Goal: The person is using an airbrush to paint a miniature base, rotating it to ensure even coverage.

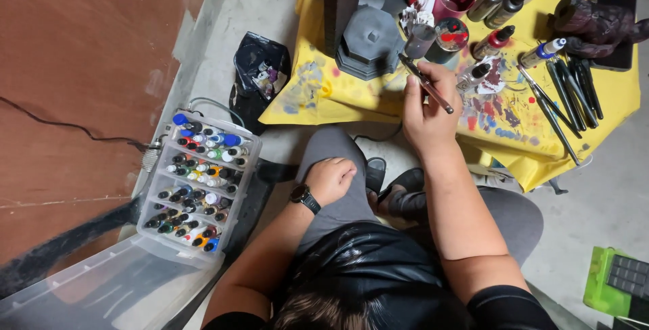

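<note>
Paintbrush (pixel 426 84): pinched in right hand (pixel 427 110), over the yellow counter (pixel 351 97).
Axis: tip toward 10 o'clock, near the grey model base (pixel 368 42).
Left hand (pixel 330 178): loosely curled, holding nothing, on the knee at 7 o'clock, farther off.

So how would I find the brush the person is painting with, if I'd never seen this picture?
Look at the yellow table cover splashed with paint at the top. At its near edge, by the grey tower-shaped model, the right hand is raised. The paintbrush is the thin dark stick slanting through its fingers, the only brush held in a hand; the other dark tools lie flat on the cover.
</note>
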